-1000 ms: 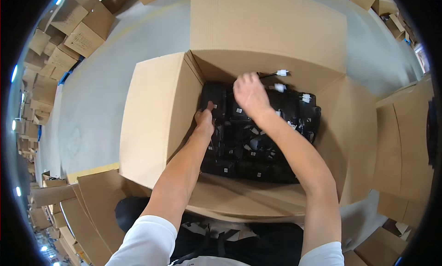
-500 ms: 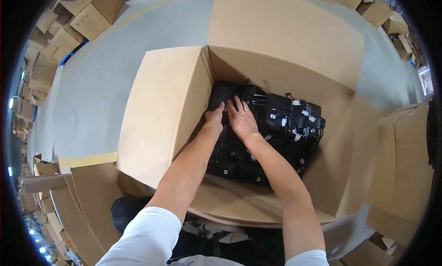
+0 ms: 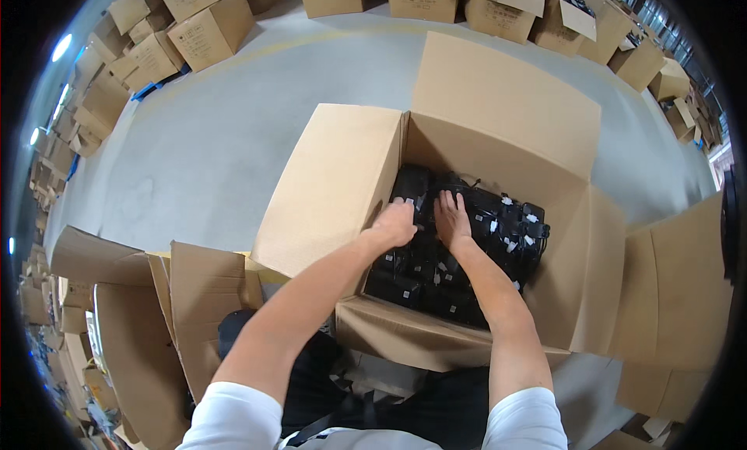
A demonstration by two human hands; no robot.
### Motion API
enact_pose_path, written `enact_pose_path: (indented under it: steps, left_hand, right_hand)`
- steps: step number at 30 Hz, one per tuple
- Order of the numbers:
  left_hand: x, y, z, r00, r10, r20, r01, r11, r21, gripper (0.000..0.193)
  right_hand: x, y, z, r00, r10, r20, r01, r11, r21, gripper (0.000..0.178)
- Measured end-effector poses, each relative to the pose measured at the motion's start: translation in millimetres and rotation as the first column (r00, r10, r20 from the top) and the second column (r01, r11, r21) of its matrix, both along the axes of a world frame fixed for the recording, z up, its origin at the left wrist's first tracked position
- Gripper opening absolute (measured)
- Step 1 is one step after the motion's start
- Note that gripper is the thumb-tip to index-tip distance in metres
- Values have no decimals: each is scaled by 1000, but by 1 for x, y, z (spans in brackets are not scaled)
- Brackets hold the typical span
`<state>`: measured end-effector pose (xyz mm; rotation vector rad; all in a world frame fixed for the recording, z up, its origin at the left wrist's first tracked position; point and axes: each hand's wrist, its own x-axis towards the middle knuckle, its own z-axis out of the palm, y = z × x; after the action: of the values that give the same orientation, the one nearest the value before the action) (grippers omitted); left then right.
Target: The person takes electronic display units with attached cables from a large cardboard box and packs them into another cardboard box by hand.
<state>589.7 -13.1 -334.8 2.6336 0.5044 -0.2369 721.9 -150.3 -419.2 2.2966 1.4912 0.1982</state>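
Note:
A large open cardboard box (image 3: 475, 142) stands before me with its flaps folded outward. Inside it, black plastic parts (image 3: 424, 275) with dark cables and white connectors (image 3: 510, 244) are packed side by side. My left hand (image 3: 395, 223) is down at the left side of the parts, its fingers curled in against them. Whatever its fingertips hold is hidden. Close beside it, my right hand (image 3: 451, 219) lies palm down on the black parts, with its fingers stretched out.
Another open carton (image 3: 140, 325) stands at my lower left, and cardboard flaps (image 3: 673, 286) rise on the right. Across the grey floor (image 3: 210, 154), stacked cartons (image 3: 210, 37) line the far side. Some boxes at the far right (image 3: 564, 29) hold dark items.
My view has shifted, so the box sits lower and further right, with more cartons showing behind. The left hand's fingers have curled in; the right hand stays flat on the parts.

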Motion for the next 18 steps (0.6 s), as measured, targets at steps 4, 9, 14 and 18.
enact_pose_path:
  steps: [4, 9, 14, 18]
  left_hand:
    - [30, -21, -51, 992, 93, -84, -74, 975, 208, 68]
    - [64, 0, -119, 980, 197, 23, -191, 906, 379, 52]
    - [64, -6, -128, 995, -96, 15, 74, 850, 522, 60]
    - [75, -2, -110, 993, -52, -103, 97, 863, 496, 62]
  right_hand:
    - [7, -14, -5, 987, -93, -127, 103, 992, 73, 57]
    - [17, -28, -29, 972, 38, -231, 28, 961, 274, 58]
    - [36, -52, -34, 953, 85, -292, 27, 933, 360, 61]
    - [25, -37, -25, 960, -9, -280, 91, 956, 278, 58]
